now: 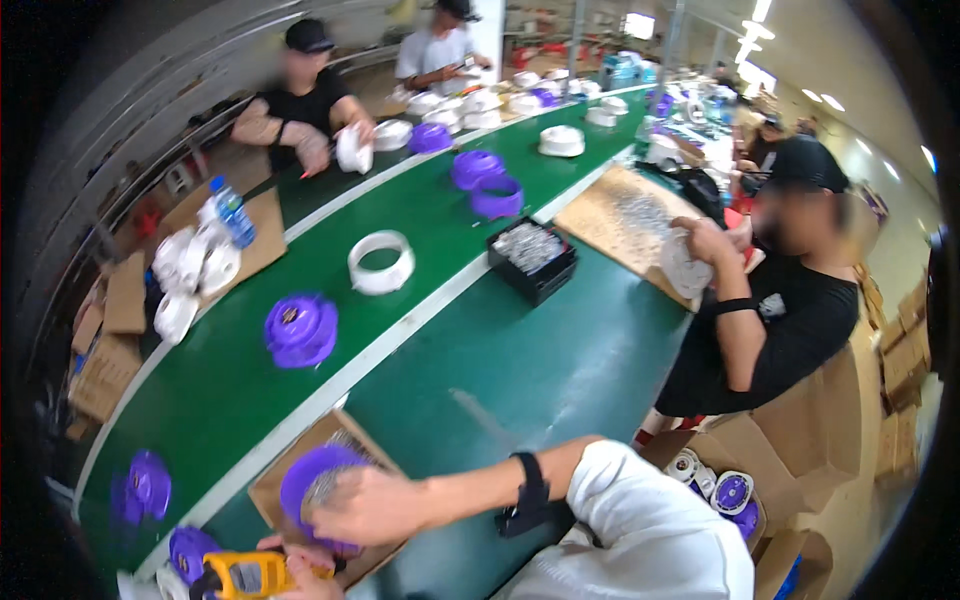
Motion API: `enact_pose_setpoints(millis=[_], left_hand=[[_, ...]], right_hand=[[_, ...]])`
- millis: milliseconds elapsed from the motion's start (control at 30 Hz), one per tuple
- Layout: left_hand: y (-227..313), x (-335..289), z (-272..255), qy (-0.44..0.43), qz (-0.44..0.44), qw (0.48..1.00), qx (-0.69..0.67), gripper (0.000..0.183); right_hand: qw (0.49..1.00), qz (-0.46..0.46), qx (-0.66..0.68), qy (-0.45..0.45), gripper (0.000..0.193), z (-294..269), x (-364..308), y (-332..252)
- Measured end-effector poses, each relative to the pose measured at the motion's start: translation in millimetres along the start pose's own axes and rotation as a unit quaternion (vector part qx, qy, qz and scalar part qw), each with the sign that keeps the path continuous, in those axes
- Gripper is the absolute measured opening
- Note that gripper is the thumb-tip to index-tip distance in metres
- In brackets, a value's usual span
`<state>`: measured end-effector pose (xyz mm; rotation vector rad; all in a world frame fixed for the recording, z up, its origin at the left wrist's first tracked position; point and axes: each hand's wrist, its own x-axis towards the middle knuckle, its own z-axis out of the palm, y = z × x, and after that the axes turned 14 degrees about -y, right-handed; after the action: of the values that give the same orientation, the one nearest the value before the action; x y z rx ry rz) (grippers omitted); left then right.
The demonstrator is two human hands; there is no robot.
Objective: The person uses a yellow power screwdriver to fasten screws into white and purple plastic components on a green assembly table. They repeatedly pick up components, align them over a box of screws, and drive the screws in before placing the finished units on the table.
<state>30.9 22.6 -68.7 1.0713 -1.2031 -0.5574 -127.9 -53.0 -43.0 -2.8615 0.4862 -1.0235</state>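
At the lower left, my left hand (308, 577) is wrapped around a yellow and black power screwdriver (252, 574). My right hand (365, 508), a black band around its wrist, reaches over a purple round plastic housing (305, 470). Its fingers are curled down by a patch of small silvery pieces, probably screws; their tips are hidden, so what they pinch cannot be made out. Beneath the housing lies an open cardboard box (385, 445) with more small metal pieces. Just left of the screwdriver sits another purple housing (192, 552).
A green conveyor belt (215, 385) carries a purple housing (300, 330), a white ring (381, 263) and several more parts. On the green table (450, 360) stands a black bin of screws (533, 260). A co-worker (790, 290) at right handles a white part; a carton (720, 450) holds housings.
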Motion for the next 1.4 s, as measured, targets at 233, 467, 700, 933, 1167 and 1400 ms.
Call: enact_pose_setpoints(millis=[233, 467, 700, 933, 1167, 1400], left_hand=[[6, 0, -7, -0.062, -0.015, 0.996, -0.057, 0.038], [16, 0, -4, -0.081, -0.023, 0.993, -0.077, 0.038], [13, -4, -9, -0.07, -0.024, 0.993, -0.095, 0.038], [11, -4, -7, -0.07, -0.02, 0.992, -0.102, 0.042], [3, 0, -5, -0.065, 0.003, 0.993, -0.102, 0.043], [3, -5, -1, 0.036, -0.05, 0.993, -0.099, 0.035]], right_hand=[[0.998, 0.052, -0.023, 0.016, 0.009, -1, 78, 60], [0.997, 0.067, -0.047, -0.003, 0.028, 48, 127, 135], [0.97, 0.172, 0.041, -0.167, 0.038, 51, 72, 135], [0.937, 0.186, 0.122, -0.268, 0.028, -13, 39, 59], [0.864, 0.188, 0.137, -0.447, 0.024, 7, 16, 23], [0.865, 0.189, 0.028, -0.464, 0.021, 56, 6, 20]])
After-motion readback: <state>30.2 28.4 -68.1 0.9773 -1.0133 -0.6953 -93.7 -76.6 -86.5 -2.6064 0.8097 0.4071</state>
